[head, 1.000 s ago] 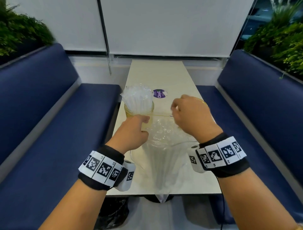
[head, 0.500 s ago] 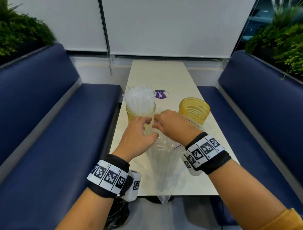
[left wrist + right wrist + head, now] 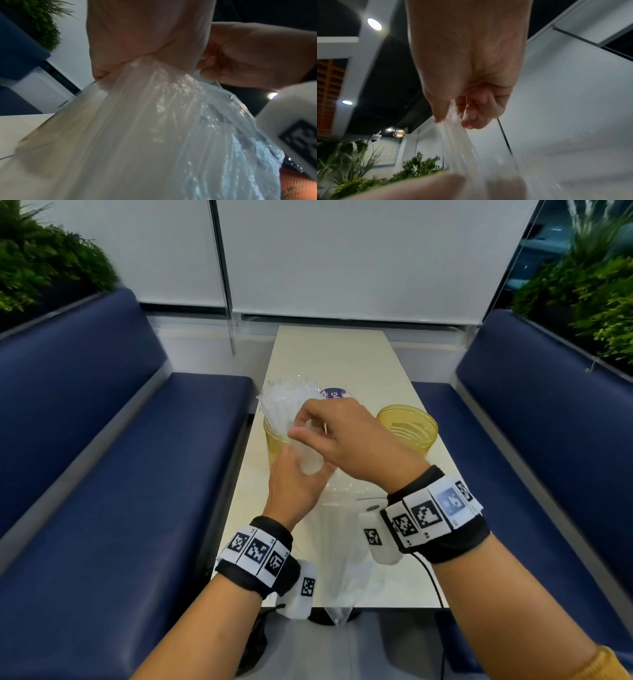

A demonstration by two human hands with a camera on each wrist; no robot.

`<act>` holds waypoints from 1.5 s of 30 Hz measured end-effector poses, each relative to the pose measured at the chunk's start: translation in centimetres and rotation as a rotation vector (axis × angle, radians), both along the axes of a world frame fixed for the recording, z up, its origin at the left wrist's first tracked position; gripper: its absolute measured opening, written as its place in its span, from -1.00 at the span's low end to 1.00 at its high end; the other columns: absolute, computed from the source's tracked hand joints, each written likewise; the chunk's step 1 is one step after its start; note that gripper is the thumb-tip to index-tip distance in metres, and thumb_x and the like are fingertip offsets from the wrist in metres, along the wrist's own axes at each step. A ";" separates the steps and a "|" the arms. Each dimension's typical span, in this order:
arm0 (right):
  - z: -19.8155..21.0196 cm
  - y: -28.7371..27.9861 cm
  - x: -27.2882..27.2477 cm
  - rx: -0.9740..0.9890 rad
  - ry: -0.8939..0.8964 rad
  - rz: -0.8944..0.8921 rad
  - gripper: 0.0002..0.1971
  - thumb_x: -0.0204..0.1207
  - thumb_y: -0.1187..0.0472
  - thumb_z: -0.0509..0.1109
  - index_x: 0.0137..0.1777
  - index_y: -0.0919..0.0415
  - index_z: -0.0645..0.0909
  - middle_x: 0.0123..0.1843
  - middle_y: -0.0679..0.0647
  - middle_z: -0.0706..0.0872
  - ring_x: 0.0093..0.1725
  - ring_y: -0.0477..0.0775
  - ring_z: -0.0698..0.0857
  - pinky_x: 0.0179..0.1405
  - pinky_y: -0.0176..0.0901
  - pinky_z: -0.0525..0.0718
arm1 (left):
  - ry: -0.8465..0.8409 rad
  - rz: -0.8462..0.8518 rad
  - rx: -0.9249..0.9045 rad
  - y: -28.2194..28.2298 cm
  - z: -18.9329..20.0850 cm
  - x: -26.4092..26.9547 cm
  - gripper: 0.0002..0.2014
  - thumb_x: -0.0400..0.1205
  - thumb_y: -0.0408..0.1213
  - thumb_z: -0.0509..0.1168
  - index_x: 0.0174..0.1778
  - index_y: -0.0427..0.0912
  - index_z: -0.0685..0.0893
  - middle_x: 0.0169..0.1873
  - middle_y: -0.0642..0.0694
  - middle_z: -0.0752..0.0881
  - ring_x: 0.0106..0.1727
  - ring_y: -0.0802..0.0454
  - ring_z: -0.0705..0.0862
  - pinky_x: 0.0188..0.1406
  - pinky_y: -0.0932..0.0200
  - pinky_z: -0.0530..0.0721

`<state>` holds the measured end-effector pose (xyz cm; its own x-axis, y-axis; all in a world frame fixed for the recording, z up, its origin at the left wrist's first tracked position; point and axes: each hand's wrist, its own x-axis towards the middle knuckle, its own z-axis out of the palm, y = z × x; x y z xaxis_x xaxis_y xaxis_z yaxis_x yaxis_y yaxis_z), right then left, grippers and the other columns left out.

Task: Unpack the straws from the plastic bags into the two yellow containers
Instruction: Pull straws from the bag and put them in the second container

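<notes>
Your head cam looks forward-down along the table (image 3: pixel 342 354) from its near end. Both wrist cams sit close under the palms, tilted upward; all three share the plastic bag (image 3: pixel 337 549) neck.

A long cream bench (image 3: pixel 342 361) stood between two dark blue padded seats (image 3: pixel 102 481), with a round purple sticker (image 3: pixel 334 393) on its top. Green plants (image 3: pixel 41 268) grew behind both seat backs, and white blinds (image 3: pixel 359 254) covered the far wall.
</notes>
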<state>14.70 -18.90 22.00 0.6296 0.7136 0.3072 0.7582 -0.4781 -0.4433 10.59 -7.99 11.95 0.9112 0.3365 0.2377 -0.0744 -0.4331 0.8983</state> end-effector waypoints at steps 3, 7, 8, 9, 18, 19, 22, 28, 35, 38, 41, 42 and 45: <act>-2.1 0.3 0.1 -0.027 0.094 -0.108 -0.44 0.46 -0.47 0.31 0.19 -0.03 0.48 -0.26 -0.06 0.65 -0.27 -0.04 0.63 -0.32 -0.09 0.51 | -0.041 -0.055 -0.001 0.2 -0.1 0.1 -0.81 0.68 -0.25 0.35 0.19 0.00 0.64 0.05 0.00 0.76 0.10 0.09 0.75 0.09 0.01 0.79; -4.9 1.5 0.5 -0.103 -0.097 -0.206 -0.49 0.49 -0.46 0.30 -0.11 0.03 0.47 -0.33 -0.09 0.56 -0.27 0.11 0.63 -0.30 -0.08 0.48 | -0.080 -0.083 -0.009 0.0 0.2 0.2 -0.85 0.73 -0.40 0.29 0.06 -0.05 0.64 -0.09 -0.02 0.75 -0.06 0.25 0.75 -0.12 0.35 0.72; -5.0 1.8 0.5 -0.095 -0.111 -0.200 -0.56 0.55 -0.36 0.31 -0.15 0.03 0.46 -0.35 -0.07 0.53 -0.29 0.12 0.59 -0.29 -0.08 0.48 | -0.063 -0.081 -0.011 0.0 0.3 0.2 -0.82 0.71 -0.40 0.31 0.01 0.02 0.63 -0.13 0.05 0.75 -0.11 0.31 0.74 -0.19 0.42 0.68; -4.9 2.1 0.5 -0.081 -0.127 -0.188 -0.63 0.59 -0.25 0.32 -0.19 0.03 0.44 -0.38 -0.06 0.50 -0.32 0.12 0.56 -0.29 -0.08 0.49 | -0.036 -0.071 -0.013 0.1 0.3 0.1 -0.80 0.68 -0.39 0.34 -0.02 0.07 0.63 -0.15 0.10 0.74 -0.12 0.31 0.73 -0.24 0.45 0.66; 5.5 -1.3 3.2 0.709 -0.156 -0.231 -0.56 0.54 0.15 0.45 -0.53 0.37 0.54 -0.61 0.21 0.48 -0.60 -0.02 0.41 -0.59 -0.08 0.33 | 0.112 0.027 0.123 2.2 -0.8 -0.4 -0.73 0.44 0.13 0.59 -0.24 0.17 0.63 -0.09 0.13 0.49 -0.07 0.26 0.51 -0.03 0.21 0.46; 7.1 -2.3 3.9 0.776 -0.195 -0.241 -0.55 0.55 0.12 0.43 -0.51 0.38 0.55 -0.58 0.27 0.49 -0.59 0.04 0.44 -0.58 -0.02 0.35 | 0.112 0.030 0.129 2.4 -0.8 -0.6 -0.75 0.44 0.13 0.59 -0.14 0.15 0.70 -0.06 0.15 0.50 -0.03 0.29 0.52 0.04 0.22 0.47; 9.8 -5.2 6.4 0.817 -0.385 -0.304 -0.50 0.63 0.00 0.37 -0.51 0.24 0.53 -0.55 0.29 0.52 -0.57 0.28 0.54 -0.57 0.14 0.38 | 0.118 0.036 0.147 2.7 -0.9 -0.5 -0.71 0.48 0.09 0.58 0.01 0.08 0.75 -0.05 0.19 0.49 0.00 0.32 0.52 0.06 0.24 0.46; 5.7 -7.0 13.1 0.571 -0.406 -0.685 -0.44 0.67 -0.22 0.21 -0.50 0.07 0.33 -0.57 -0.03 0.41 -0.59 -0.04 0.37 -0.52 -0.19 0.32 | 0.117 0.047 0.216 2.3 -0.4 -0.5 -0.74 0.53 0.04 0.53 0.05 0.04 0.75 -0.01 0.06 0.55 0.02 0.17 0.55 0.05 0.19 0.52; -5.5 -8.5 18.3 0.106 -0.062 -0.928 -0.26 0.58 -0.46 0.15 -0.02 0.31 0.68 -0.10 0.29 0.76 -0.05 0.36 0.75 -0.20 0.03 0.56 | 0.126 0.034 0.245 2.3 0.1 -0.8 -0.79 0.61 -0.01 0.47 0.10 0.02 0.79 -0.04 0.06 0.58 -0.06 0.18 0.60 -0.08 0.40 0.49; -7.6 -8.9 18.1 -0.064 0.108 -0.933 -0.27 0.57 -0.40 0.26 0.24 0.34 0.65 0.17 0.34 0.74 0.17 0.41 0.71 0.04 0.13 0.65 | 0.117 0.018 0.246 2.3 0.7 -0.9 -0.78 0.69 -0.08 0.39 0.20 -0.02 0.79 0.05 0.00 0.65 -0.04 0.09 0.66 -0.10 0.46 0.51; -8.1 -9.4 17.8 -0.160 0.213 -0.923 -0.27 0.50 -0.38 0.39 0.25 0.33 0.64 0.19 0.29 0.74 0.17 0.36 0.72 -0.01 0.08 0.63 | 0.137 -0.012 0.265 2.4 1.0 -0.9 -0.78 0.75 -0.15 0.30 0.26 -0.03 0.77 0.13 0.07 0.69 -0.01 0.18 0.66 -0.17 0.56 0.50; -7.9 -9.6 17.8 -0.173 0.230 -0.931 -0.25 0.43 -0.39 0.44 0.26 0.31 0.63 0.21 0.27 0.73 0.18 0.35 0.72 -0.03 0.07 0.62 | 0.144 -0.020 0.268 2.4 1.1 -0.9 -0.77 0.76 -0.17 0.28 0.27 -0.04 0.76 0.16 0.09 0.70 -0.01 0.17 0.67 -0.17 0.55 0.51; -5.9 -10.2 17.5 -0.229 0.221 -0.944 -0.07 0.26 -0.39 0.58 0.43 0.29 0.49 0.36 0.28 0.65 0.32 0.38 0.65 0.06 0.14 0.64 | 0.162 -0.029 0.240 2.8 1.3 -1.0 -0.74 0.75 -0.31 0.24 0.28 -0.06 0.76 0.24 0.14 0.72 0.01 0.16 0.67 -0.08 0.44 0.57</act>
<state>32.22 -29.07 16.09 0.9961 -0.0818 0.0324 -0.0653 -0.9343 -0.3504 9.54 -5.20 13.26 0.9523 0.2612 0.1578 0.0463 -0.6348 0.7713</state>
